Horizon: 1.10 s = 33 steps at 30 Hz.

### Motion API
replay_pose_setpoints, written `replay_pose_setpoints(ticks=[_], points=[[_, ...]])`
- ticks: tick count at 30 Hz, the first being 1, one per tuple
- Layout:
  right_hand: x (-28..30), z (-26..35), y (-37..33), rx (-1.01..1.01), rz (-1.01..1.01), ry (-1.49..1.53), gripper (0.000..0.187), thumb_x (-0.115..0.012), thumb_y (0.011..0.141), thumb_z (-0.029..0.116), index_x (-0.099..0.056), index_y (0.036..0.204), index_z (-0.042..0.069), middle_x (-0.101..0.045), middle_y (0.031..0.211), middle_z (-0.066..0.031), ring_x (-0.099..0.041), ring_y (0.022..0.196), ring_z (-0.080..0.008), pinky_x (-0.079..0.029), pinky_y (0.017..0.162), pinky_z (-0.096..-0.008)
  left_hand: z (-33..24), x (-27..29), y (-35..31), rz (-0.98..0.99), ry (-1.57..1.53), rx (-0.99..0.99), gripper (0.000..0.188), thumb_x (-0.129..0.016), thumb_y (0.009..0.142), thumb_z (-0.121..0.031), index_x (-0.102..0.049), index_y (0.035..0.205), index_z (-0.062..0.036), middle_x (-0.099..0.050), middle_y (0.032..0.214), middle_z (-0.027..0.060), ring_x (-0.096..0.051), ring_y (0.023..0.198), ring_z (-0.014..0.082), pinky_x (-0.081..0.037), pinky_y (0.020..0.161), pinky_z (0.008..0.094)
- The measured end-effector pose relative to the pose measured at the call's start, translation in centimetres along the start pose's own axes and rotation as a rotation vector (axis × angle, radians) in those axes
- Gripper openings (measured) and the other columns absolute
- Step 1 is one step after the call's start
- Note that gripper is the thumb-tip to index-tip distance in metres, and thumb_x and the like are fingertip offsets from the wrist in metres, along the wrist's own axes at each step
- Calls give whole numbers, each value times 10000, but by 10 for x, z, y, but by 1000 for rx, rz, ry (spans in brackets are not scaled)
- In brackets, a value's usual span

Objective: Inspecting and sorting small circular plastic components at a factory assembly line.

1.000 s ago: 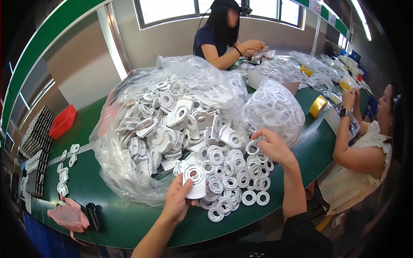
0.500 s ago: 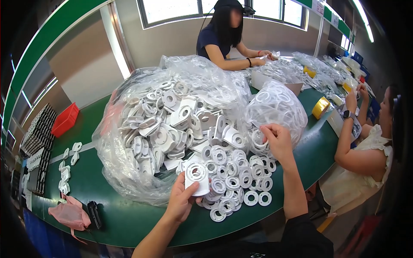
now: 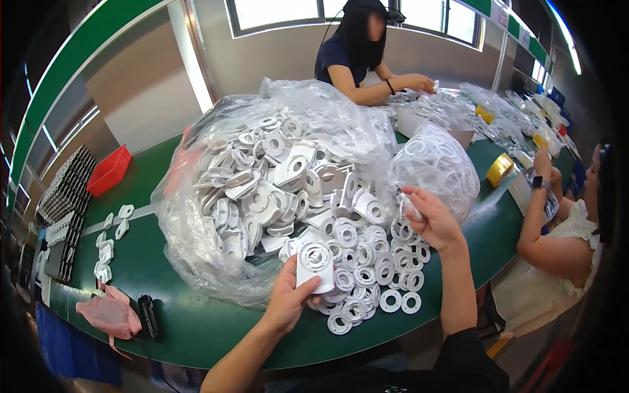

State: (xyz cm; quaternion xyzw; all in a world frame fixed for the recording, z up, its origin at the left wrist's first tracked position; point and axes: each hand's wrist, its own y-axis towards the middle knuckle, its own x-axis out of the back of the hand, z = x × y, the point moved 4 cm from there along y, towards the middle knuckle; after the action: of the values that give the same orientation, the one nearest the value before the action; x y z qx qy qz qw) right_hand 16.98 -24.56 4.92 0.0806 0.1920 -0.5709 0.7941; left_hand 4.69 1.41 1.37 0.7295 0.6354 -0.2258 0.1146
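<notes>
My left hand [image 3: 288,298] grips a white plastic plate [image 3: 313,278] with a round, ringed opening, the thumb across its lower face. My right hand [image 3: 434,219] pinches a small white ring [image 3: 411,211], seen nearly edge-on, beside a clear bag of white rings [image 3: 436,167]. Loose white rings [image 3: 365,275] lie heaped on the table between my hands. Behind my left hand, a large open clear plastic bag [image 3: 196,252] holds many white plates [image 3: 262,203] like the one I hold.
On the green table [image 3: 223,327], small white parts [image 3: 105,252], a red bin [image 3: 110,170] and stacked dark trays [image 3: 65,190] stand left. A pink pouch [image 3: 111,313] lies near the front edge. Yellow tape [image 3: 500,169] sits right. Two people work at the far side and right.
My right hand has drawn slightly away from the bag of rings, with its fingers turned and a white ring showing in them. My left hand still holds the plate. The whole view has shifted a little.
</notes>
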Motion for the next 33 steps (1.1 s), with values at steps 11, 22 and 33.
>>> replay_pose_setpoints(ticks=[11, 22, 33], points=[[-101, -55, -23, 223, 240, -308, 154, -555, 885, 58, -595, 1003, -31, -638, 843, -65, -587, 712, -82, -494, 640, -218, 3, -2, -4, 32, 151, -15, 586, -574, 849, -57, -272, 1351, -47, -554, 1066, 46, -547, 806, 82, -444, 564, 205], [-104, -48, -23, 284, 218, -671, 107, -605, 844, 56, -644, 913, -15, -598, 806, -40, -581, 664, -82, -458, 584, -194, 2, -9, -3, 69, 215, 14, 503, -535, 883, -102, -325, 1337, -55, -559, 1022, 28, -539, 755, 53, -434, 528, 179], [-107, -55, -40, 345, 52, -509, 299, -609, 757, -72, -571, 1042, 9, -567, 838, -62, -538, 687, -114, -474, 619, -215, 15, -4, 2, 106, 218, -114, 487, -535, 884, -104, -364, 1333, -26, -519, 1165, 41, -479, 1021, 85, -421, 850, 229]])
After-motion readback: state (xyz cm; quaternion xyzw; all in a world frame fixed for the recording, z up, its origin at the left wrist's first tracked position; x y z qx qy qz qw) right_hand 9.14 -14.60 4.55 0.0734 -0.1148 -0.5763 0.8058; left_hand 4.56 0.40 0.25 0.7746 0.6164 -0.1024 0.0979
